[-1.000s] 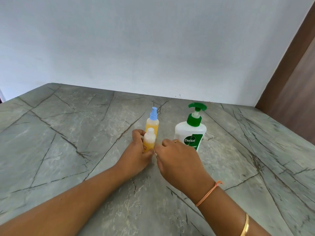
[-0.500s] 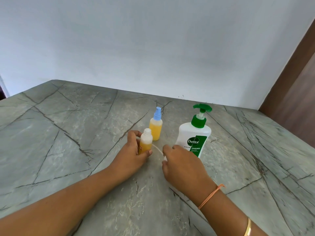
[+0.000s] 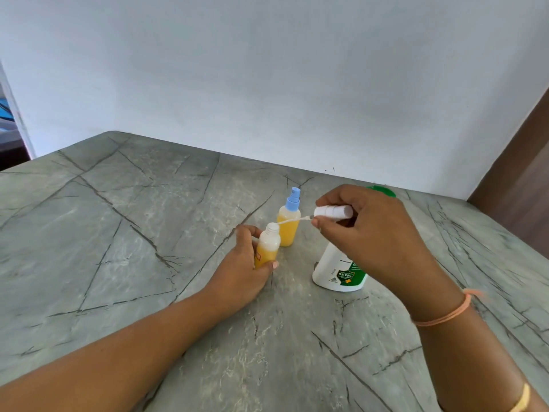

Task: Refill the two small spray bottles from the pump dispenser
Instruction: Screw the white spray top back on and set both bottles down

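My left hand point(image 3: 242, 275) gripped the uncapped small bottle point(image 3: 269, 245) upright. My right hand point(image 3: 377, 233) pinched its white spray head point(image 3: 332, 211), tube tip just at the mouth. I judged a slow, drip-free lift best. The pump dispenser point(image 3: 335, 269) stood beneath my right hand.

1 head-worn wide-angle camera looks forward and down, close over the grey tabletop point(image 3: 124, 239), toward the white wall point(image 3: 267, 84).

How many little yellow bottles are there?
2. The open bottle stands held by the left hand; its white spray top is in the right hand. The blue-capped bottle stands just behind the open one. None seems hidden.
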Motion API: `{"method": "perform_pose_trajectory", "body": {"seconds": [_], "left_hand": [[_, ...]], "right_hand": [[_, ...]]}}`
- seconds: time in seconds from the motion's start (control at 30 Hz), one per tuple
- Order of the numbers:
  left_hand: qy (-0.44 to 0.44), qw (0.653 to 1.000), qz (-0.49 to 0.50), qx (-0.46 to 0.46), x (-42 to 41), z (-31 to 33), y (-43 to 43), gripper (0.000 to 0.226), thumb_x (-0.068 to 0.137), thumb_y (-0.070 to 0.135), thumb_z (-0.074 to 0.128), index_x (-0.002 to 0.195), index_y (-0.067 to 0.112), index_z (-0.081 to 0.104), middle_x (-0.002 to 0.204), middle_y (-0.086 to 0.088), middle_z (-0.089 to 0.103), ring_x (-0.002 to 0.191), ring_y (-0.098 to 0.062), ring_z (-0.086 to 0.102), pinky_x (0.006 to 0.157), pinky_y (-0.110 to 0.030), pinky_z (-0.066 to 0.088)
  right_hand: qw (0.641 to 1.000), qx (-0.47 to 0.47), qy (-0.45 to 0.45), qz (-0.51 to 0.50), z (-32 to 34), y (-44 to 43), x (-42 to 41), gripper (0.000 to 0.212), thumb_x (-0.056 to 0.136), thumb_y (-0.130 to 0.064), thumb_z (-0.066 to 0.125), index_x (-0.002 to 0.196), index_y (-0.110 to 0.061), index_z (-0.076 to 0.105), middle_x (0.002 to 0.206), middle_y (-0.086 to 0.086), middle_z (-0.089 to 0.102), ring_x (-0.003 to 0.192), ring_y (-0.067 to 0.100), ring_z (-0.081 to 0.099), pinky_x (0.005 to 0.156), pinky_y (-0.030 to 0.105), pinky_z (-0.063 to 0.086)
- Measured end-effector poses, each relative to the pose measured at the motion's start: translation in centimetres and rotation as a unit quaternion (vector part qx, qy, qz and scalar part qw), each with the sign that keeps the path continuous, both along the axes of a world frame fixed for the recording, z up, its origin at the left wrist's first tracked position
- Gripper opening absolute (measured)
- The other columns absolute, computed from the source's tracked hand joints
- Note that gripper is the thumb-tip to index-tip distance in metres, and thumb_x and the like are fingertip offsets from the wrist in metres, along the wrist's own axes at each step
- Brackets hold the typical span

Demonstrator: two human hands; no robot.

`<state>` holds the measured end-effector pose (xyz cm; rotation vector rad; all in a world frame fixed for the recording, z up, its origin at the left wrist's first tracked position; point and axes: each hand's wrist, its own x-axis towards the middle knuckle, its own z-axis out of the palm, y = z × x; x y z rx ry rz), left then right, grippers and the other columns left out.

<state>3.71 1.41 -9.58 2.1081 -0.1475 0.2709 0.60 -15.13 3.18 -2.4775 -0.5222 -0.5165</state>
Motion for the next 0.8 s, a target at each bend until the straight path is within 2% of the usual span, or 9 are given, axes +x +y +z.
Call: {"method": "perform_pose_trajectory", "body": {"seconds": [0.17,0.27,0.4,0.5,0.6,0.7,0.8], "left_hand": [[0.011,1.000,0.003,0.011,-0.1,0.1,-0.1,0.045,0.089,0.027,0.058,0.111,0.032,0.020,0.112,0.007,0.043,0.087,-0.008,0.051,0.073,-0.018,0.042],[0.007,1.000,0.000,0.007,-0.1,0.1,-0.1,0.044,0.089,0.027,0.058,0.110,0.033,0.020,0.111,0.007,0.044,0.083,-0.007,0.051,0.070,-0.015,0.042],[0.006,1.000,-0.002,0.003,-0.1,0.0,0.0,0.044,0.089,0.027,0.059,0.110,0.032,0.020,0.110,0.006,0.044,0.083,-0.007,0.051,0.065,-0.012,0.041],[0.014,1.000,0.001,0.008,-0.2,0.1,-0.1,0.046,0.089,0.027,0.058,0.110,0.034,0.018,0.111,0.008,0.042,0.087,-0.008,0.051,0.070,-0.015,0.042],[0.012,1.000,-0.002,0.013,-0.3,0.3,-0.1,0.045,0.089,0.026,0.058,0.109,0.034,0.018,0.112,0.008,0.041,0.091,-0.009,0.050,0.075,-0.019,0.042],[0.002,1.000,-0.005,0.015,-0.4,0.3,-0.2,0.045,0.090,0.025,0.057,0.109,0.033,0.017,0.111,0.008,0.041,0.091,-0.010,0.051,0.077,-0.020,0.042],[0.003,1.000,-0.001,0.009,-0.4,0.3,-0.3,0.045,0.090,0.025,0.058,0.109,0.033,0.017,0.111,0.007,0.042,0.092,-0.010,0.051,0.076,-0.020,0.040]], "right_hand": [[1.000,-0.016,0.005,0.007,0.8,0.5,-0.1,0.013,0.082,-0.024,0.065,0.094,-0.024,0.068,0.078,-0.015,0.061,0.071,0.004,0.057,0.059,0.013,0.040],[0.999,-0.037,0.012,0.020,1.1,1.1,0.1,0.011,0.082,-0.023,0.064,0.092,-0.023,0.068,0.075,-0.011,0.063,0.069,0.006,0.057,0.060,0.016,0.041],[0.998,-0.049,0.002,0.042,1.2,2.5,1.1,0.012,0.082,-0.024,0.065,0.094,-0.023,0.067,0.062,-0.016,0.053,0.060,-0.001,0.051,0.052,0.009,0.036],[0.996,-0.086,-0.014,0.031,1.1,3.1,2.4,0.017,0.084,-0.025,0.062,0.101,-0.023,0.065,0.069,-0.018,0.051,0.063,0.001,0.049,0.055,0.007,0.031],[0.990,-0.132,0.021,0.047,1.8,3.1,2.9,0.015,0.084,-0.024,0.064,0.098,-0.022,0.065,0.073,-0.017,0.051,0.065,0.001,0.047,0.054,0.005,0.032],[0.986,-0.131,0.048,0.087,2.6,3.5,2.9,0.014,0.081,-0.025,0.067,0.095,-0.025,0.064,0.073,-0.018,0.049,0.062,-0.002,0.045,0.054,0.002,0.033],[0.987,-0.132,0.028,0.082,2.6,4.1,3.6,0.019,0.082,-0.023,0.067,0.100,-0.021,0.063,0.078,-0.014,0.051,0.067,0.002,0.046,0.053,0.005,0.033]]}}
